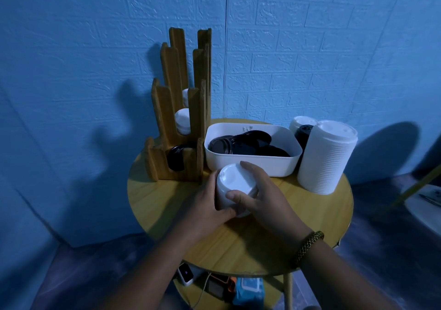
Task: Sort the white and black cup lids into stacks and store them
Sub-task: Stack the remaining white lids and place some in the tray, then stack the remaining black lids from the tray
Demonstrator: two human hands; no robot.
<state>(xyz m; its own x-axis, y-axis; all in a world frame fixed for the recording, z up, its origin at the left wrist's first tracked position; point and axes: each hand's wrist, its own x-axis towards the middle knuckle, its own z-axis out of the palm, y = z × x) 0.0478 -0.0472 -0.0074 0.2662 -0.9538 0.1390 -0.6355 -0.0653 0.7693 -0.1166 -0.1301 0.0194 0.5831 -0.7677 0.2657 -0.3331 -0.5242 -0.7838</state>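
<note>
Both hands hold a short stack of white lids [232,182] just above the round wooden table [167,204], in front of the white bin. My left hand [210,204] grips its left side and my right hand [260,190] wraps over its right side, thumb on the front. The white bin [248,164] holds several loose black lids [250,142]. A wooden tiered lid holder [179,109] at the left carries white lids [182,121] in its middle slots and black lids [175,158] in the lowest slot.
A tall stack of white lids [327,157] stands at the table's right, with a shorter white stack [303,122] and a small black stack [303,133] behind it. A blue brick-pattern wall is close behind. Devices and a blue pack lie on the shelf below [222,286].
</note>
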